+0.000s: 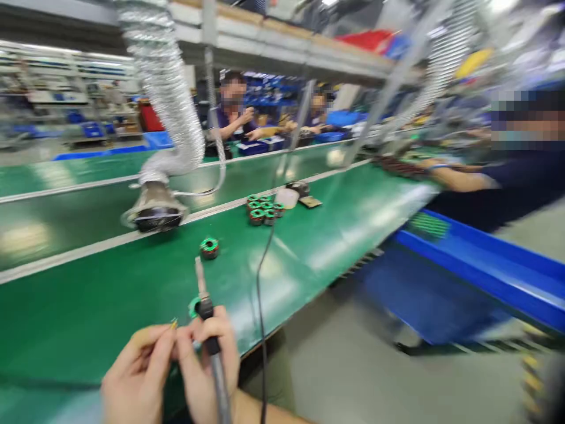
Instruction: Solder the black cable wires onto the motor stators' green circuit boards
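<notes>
Nearest, hands: the left hand and the right hand are held close together at the bottom of the view, just above the bench.
Left hand: the thumb and fingers are pinched shut on a thin wire end, yellow at the tip and too small to tell more.
Right hand: a soldering iron is grasped in the fingers, its tip angled forward and up, away from the hands.
Between the hands: a green-wound toroid coil is mostly hidden behind the right hand; which hand bears it cannot be told.
Just ahead of the hands: a second toroid coil is laid on the green bench mat, beyond the iron's tip.
Right of the hands: a black cable is run across the mat and down over its edge.
Farther ahead: a cluster of toroid coils is grouped on the mat, beside a white disc and a tan pad.
Ahead and left: a silver flexible duct is hung down to a nozzle above the mat.
Far right: a co-worker's forearm is stretched over a heap of dark coils.
Farthest: two co-workers are seated across a second bench.
</notes>
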A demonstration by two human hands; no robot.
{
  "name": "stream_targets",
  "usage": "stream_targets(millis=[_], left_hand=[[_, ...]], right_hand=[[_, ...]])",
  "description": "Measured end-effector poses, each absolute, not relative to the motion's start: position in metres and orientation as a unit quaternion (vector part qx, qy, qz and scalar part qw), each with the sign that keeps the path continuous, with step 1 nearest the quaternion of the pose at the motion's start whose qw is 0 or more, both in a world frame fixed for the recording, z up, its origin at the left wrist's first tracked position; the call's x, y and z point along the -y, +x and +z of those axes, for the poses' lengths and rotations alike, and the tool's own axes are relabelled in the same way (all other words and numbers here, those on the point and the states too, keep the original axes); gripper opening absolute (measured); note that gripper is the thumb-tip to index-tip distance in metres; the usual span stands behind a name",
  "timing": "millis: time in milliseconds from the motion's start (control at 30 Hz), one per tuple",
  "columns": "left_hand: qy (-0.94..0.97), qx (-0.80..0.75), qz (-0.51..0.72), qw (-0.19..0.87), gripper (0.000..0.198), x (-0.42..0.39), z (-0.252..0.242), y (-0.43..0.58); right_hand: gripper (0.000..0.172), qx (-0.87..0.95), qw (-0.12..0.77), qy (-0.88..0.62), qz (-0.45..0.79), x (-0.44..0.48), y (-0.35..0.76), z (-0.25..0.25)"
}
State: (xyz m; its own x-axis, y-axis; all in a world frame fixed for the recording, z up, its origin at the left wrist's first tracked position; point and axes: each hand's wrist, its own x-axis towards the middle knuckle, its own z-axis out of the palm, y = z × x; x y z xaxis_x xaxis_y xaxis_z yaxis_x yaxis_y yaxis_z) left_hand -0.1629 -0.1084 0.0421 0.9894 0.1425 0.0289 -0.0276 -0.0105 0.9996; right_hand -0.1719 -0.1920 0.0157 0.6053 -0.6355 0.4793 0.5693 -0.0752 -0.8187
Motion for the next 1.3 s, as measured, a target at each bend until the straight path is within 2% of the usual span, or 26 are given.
stream_targets(millis=[67,133,300,467,700,800,900,967,1100,1300], left_hand=[[0.669,-0.059,0.017,0.741,0.041,0.112,0.044,-0.164],[0.651,-0.042,-0.016,0.757,0.036,0.115,0.046,-0.161],[0.661,0.0,-0.028,0.75,0.024,0.117,0.049,-0.16],[0.725,0.061,-0.041,0.685,0.018,0.115,0.055,-0.168],[0.784,0.186,-0.123,0.58,0.013,0.101,0.047,-0.172],[0.788,0.177,-0.145,0.571,0.014,0.096,0.045,-0.174],[0.811,0.117,-0.087,0.566,0.018,0.094,0.047,-0.175],[0.827,0.103,-0.013,0.552,0.02,0.092,0.046,-0.172],[0.828,0.126,0.075,0.542,0.017,0.096,0.04,-0.162],[0.832,0.152,0.086,0.527,0.013,0.108,0.041,-0.153]], right_hand=[[0.015,-0.006,0.669,-0.601,-0.437,0.2,-0.18,0.017],[0.019,0.017,0.657,-0.62,-0.428,0.209,-0.182,0.018],[0.028,0.032,0.678,-0.625,-0.386,0.227,-0.179,0.022],[0.022,0.077,0.667,-0.669,-0.319,0.25,-0.182,0.024],[0.014,0.251,0.565,-0.755,-0.218,0.288,-0.188,0.025],[0.014,0.247,0.554,-0.764,-0.219,0.289,-0.188,0.023],[0.019,0.144,0.549,-0.768,-0.298,0.286,-0.187,0.017],[0.029,0.081,0.502,-0.787,-0.349,0.286,-0.184,0.01],[0.045,0.036,0.454,-0.831,-0.319,0.283,-0.179,-0.002],[0.036,0.062,0.506,-0.816,-0.273,0.27,-0.171,-0.002]])
